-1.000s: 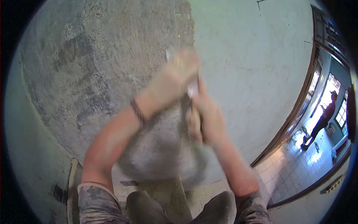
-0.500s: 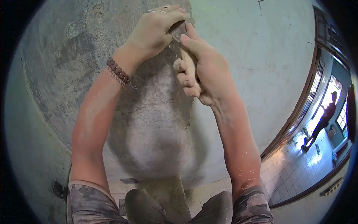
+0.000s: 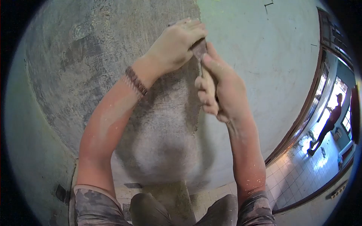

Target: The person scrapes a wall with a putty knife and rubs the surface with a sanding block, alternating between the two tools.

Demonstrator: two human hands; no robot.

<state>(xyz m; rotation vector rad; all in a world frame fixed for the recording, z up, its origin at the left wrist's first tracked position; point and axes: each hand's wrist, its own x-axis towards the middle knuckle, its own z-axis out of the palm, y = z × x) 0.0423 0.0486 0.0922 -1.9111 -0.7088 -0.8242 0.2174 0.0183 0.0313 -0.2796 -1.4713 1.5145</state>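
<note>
A scraper [image 3: 200, 51] with a flat, dull metal blade and a pale handle is between my hands, held against the wall. My right hand [image 3: 230, 83] is closed round the handle, the thumb pressed where handle meets blade. Over the blade's upper end curls my left hand [image 3: 179, 43], dusty and a little blurred; its fingers hide the blade's edge. Both hands are at the border between a rough grey, stripped patch of wall [image 3: 113, 56] and smooth pale green paint [image 3: 264, 75].
A doorway at right opens onto a tiled floor [image 3: 290, 180], where a person in a cap [image 3: 332, 118] stands by bright windows. An outlet strip [image 3: 338, 191] is on the wall at lower right. My knees [image 3: 149, 207] show below, close to the wall.
Both hands and the scraper have moved right and down along the paint border, still gripping it. The whole view has shifted slightly too.
</note>
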